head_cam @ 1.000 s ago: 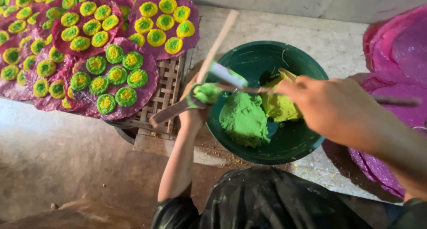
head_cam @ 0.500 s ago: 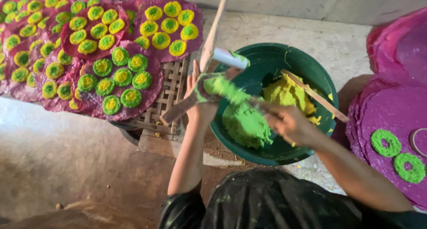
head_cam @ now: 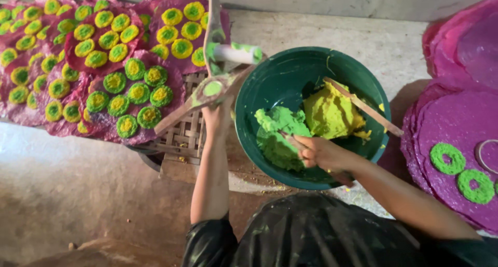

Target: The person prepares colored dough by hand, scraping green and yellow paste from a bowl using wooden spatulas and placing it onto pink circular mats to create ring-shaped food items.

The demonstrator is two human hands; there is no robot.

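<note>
Head view: the left hand is raised beside the rim of a dark green bowl, its fingers wrapped around the lower end of a wooden press tool smeared with green paste. The tool has long wooden arms, 1 running up out of the picture and 1 slanting down to the left, and a white cylinder with green smears sticks out sideways at its top. A round dab of green sits on the tool's flat face.

The right hand reaches into the bowl, fingers closed around a thin stick whose end is pressed into the lump of green dough. Just beside it, touching, lies a lump of yellow dough, and a wooden stick rests across that lump and the bowl's right rim.

Under the left hand a woven bamboo rack shows. To the left lie purple sheets covered with round green-and-yellow discs. To the right another purple sheet carries 2 green rings
</note>
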